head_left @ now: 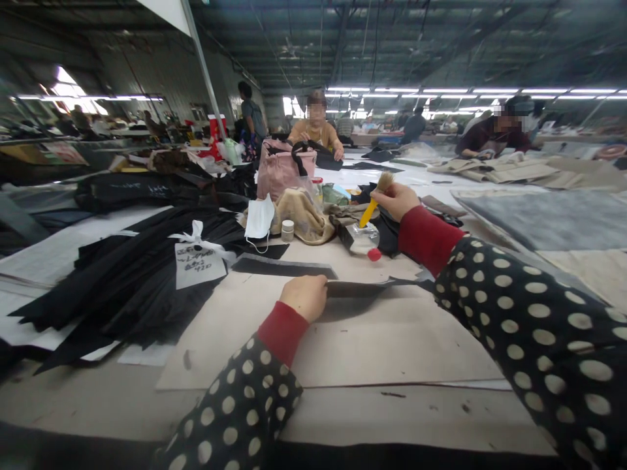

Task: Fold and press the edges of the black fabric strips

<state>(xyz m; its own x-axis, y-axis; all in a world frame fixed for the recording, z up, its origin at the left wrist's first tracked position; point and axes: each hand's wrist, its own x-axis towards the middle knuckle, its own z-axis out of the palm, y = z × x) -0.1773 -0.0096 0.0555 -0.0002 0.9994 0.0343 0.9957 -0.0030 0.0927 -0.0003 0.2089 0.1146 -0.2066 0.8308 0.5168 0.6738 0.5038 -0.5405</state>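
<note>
My right hand (399,201) grips a brush (368,213) with a yellow handle. Its pale bristles point up and the handle slants down to a clear plastic container (363,240) with a red round piece at its front. My left hand (304,297) is closed on the end of a dark fabric strip (355,288), which is partly lifted off a large beige board (392,339). Behind that hand lies another dark strip with a grey edge (284,266). Whether the brush handle touches the container I cannot tell.
Black fabric pieces (132,281) with a handwritten tag (198,264) are heaped at left. Beyond the board are a face mask (259,217), a small white-lidded jar (287,230), beige cloth (306,215) and a pink bag (284,168). Several people work farther back.
</note>
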